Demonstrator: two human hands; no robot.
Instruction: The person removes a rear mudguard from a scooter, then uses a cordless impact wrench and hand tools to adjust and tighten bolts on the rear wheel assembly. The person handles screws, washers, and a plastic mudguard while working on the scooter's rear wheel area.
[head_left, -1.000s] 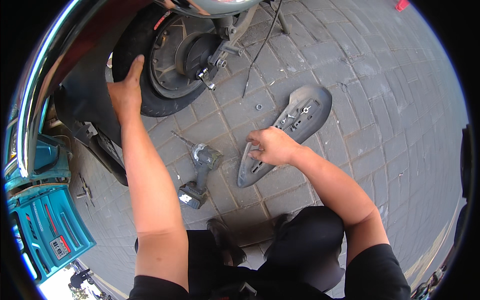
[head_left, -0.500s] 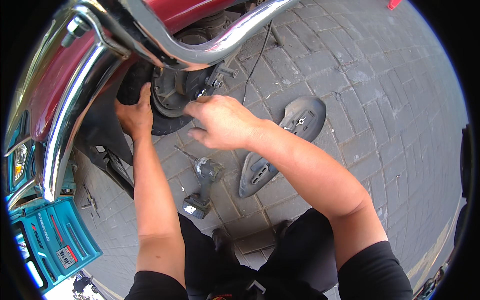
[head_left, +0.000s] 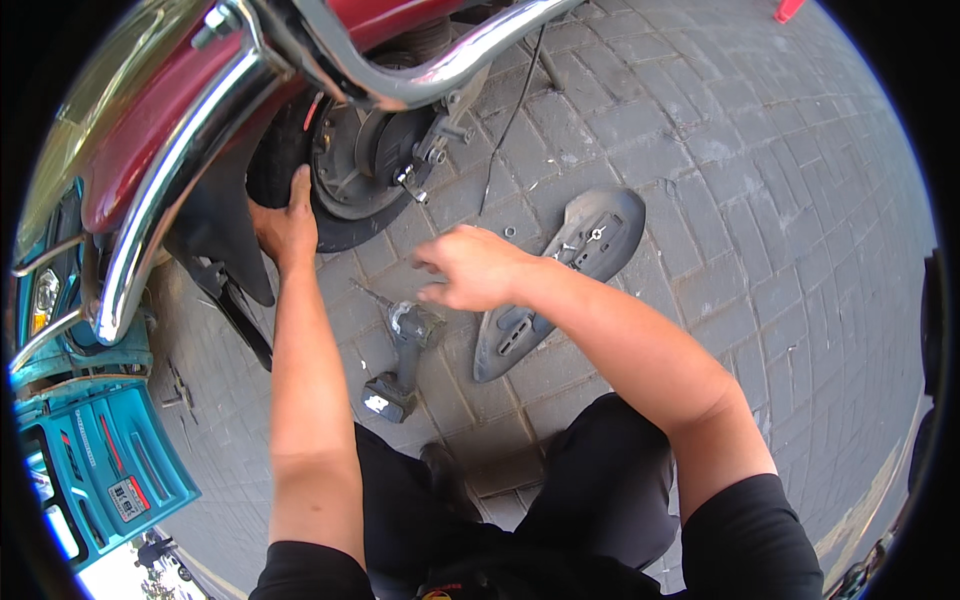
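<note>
My left hand grips the black tyre of a small wheel under a red vehicle, its thumb along the tread and its other fingers out of sight. The wheel's grey metal hub faces me, with a small bolt-like fitting at its lower right. Off to the right of the wheel, my right hand hangs in the air, fingers apart and slightly blurred, with nothing visible in them. Below it a cordless power tool lies on the paving. Beside that hand rests a long dark plastic cover with small metal parts in it.
Chrome tubing curves over the wheel. A red body panel fills the upper left. One small ring or nut sits on the grey paving. A thin black cable hangs behind. Turquoise vehicle parts stand at lower left.
My right hand has drawn away from the wheel hub, toward the right and down. My left hand stays on the tyre. The whole view has shifted slightly.
</note>
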